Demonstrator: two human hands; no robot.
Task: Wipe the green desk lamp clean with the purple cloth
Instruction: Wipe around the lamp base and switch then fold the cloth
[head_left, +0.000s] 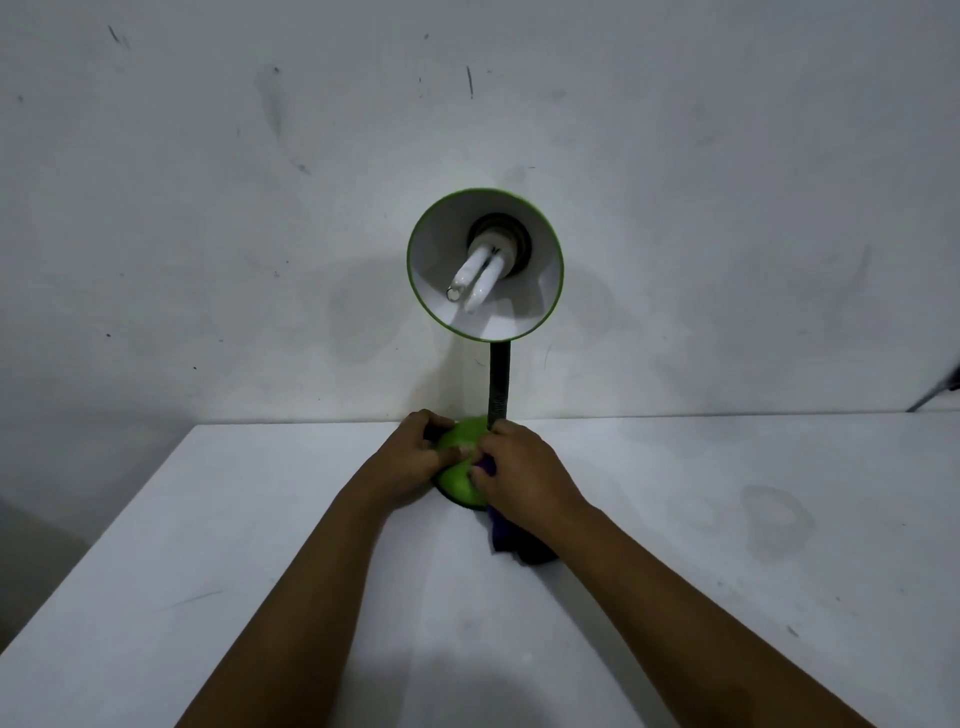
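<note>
The green desk lamp (460, 480) stands at the back edge of the white table, against the wall. Its round green base sits between my hands, a black flexible neck rises from it, and the shade faces me with a white bulb inside. My left hand (415, 457) grips the left side of the base, fingers curled over it. My right hand (514, 467) holds the purple cloth (511, 540) against the right side of the base. Most of the cloth is hidden under my right hand and wrist; a bunched end trails on the table.
The white table (260, 545) spreads to both sides of the lamp, and its left edge runs diagonally. A grey marked wall (208, 208) rises right behind the lamp. A faint ring stain (774, 519) shows on the table at right. A dark thin object (935, 395) pokes in at the far right.
</note>
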